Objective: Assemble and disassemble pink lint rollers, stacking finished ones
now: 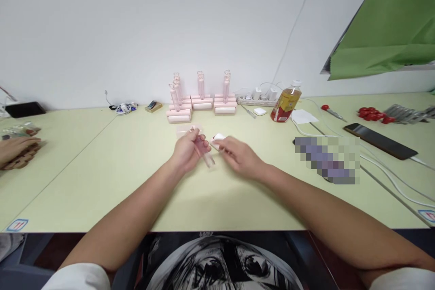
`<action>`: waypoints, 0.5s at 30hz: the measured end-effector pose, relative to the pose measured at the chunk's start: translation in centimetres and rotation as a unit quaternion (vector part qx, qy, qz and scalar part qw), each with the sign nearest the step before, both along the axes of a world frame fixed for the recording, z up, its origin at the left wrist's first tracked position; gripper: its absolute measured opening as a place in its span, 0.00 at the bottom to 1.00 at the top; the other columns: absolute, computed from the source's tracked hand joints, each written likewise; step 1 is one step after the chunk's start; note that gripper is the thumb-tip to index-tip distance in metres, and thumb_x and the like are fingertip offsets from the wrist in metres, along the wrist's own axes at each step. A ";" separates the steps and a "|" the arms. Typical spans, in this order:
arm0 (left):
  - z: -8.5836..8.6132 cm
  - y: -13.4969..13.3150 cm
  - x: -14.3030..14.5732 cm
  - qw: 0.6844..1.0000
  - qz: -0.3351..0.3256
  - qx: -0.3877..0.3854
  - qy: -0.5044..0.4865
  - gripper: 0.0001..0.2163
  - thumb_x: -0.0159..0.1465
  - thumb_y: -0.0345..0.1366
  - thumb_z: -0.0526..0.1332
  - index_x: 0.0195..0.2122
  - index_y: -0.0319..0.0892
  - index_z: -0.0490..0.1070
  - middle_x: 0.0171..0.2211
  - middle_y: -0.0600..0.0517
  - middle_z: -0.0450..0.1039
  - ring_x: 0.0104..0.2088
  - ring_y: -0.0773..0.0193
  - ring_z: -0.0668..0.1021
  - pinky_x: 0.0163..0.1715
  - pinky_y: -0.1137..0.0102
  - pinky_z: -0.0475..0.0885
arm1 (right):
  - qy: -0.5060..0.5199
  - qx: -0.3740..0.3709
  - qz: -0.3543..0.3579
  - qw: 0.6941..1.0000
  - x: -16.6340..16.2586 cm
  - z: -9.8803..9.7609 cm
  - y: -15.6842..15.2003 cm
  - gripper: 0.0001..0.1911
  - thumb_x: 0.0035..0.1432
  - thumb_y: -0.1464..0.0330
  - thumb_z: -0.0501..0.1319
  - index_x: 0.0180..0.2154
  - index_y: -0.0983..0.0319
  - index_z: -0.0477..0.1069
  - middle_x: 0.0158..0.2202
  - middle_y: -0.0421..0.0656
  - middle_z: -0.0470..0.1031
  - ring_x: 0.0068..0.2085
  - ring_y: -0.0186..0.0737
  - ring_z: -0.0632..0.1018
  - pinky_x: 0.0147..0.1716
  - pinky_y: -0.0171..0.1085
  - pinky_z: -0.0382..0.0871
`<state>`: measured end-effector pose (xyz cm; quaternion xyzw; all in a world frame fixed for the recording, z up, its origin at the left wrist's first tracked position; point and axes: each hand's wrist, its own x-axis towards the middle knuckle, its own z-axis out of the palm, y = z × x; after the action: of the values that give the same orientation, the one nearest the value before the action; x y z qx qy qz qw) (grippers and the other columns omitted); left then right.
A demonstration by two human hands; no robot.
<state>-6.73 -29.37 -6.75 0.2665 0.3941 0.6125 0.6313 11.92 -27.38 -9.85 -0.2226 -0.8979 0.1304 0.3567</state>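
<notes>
My left hand (188, 150) is closed around a clear, pale pink handle (208, 159), whose lower end points down toward the table. My right hand (239, 156) pinches a small white piece (218, 137) just right of the handle; its exact kind is blurred and partly covered by the fingers. Behind my left hand, a translucent pale piece (181, 130) lies on the table, partly hidden. Farther back stand several pink lint rollers (201, 99), with white rolls in wide bases and clear upright handles.
A drink bottle (286, 102) stands back right, beside a power strip (256, 101) and a white square case (260, 111). White cables, a phone (379, 140) and red-handled tools (375, 114) lie on the right. Another person's hand (16, 149) rests at far left.
</notes>
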 end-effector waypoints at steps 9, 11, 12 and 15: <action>-0.2 -0.9 0.9 0.999 -0.014 -0.036 -0.024 0.10 0.63 0.40 0.63 0.32 0.41 0.65 0.28 0.54 0.70 0.28 0.67 0.76 0.28 0.72 0.72 | 0.028 0.003 0.147 0.989 -0.9 -0.4 -1.5 0.15 0.66 0.71 0.56 0.53 0.59 0.71 0.34 0.42 0.77 0.34 0.34 0.76 0.37 0.33 0.71; -0.3 -0.6 0.4 1.000 0.002 -0.007 0.025 0.13 0.56 0.40 0.70 0.31 0.40 0.68 0.28 0.55 0.69 0.26 0.71 0.74 0.25 0.76 0.68 | 0.074 0.005 0.135 0.988 -0.6 0.2 -1.9 0.12 0.64 0.67 0.60 0.50 0.58 0.71 0.32 0.40 0.75 0.32 0.34 0.75 0.37 0.34 0.70; -0.3 -0.6 0.1 0.999 0.006 0.005 0.046 0.15 0.53 0.41 0.72 0.31 0.39 0.69 0.27 0.57 0.67 0.24 0.73 0.71 0.22 0.77 0.66 | 0.096 0.006 0.124 0.988 -0.5 0.4 -2.1 0.11 0.63 0.64 0.62 0.47 0.58 0.72 0.31 0.40 0.74 0.33 0.35 0.75 0.37 0.35 0.70; -0.1 -0.7 -0.3 0.997 -0.020 0.037 0.070 0.19 0.48 0.44 0.74 0.31 0.39 0.69 0.22 0.60 0.63 0.19 0.76 0.64 0.17 0.78 0.58 | 0.140 -0.046 0.092 0.985 -0.2 0.7 -2.5 0.11 0.64 0.59 0.60 0.41 0.59 0.70 0.34 0.42 0.73 0.35 0.38 0.74 0.38 0.38 0.69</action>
<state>-7.06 -30.02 -6.83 0.3401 0.4089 0.5934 0.6041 11.72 -29.86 -9.18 -0.1350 -0.8485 0.2341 0.4551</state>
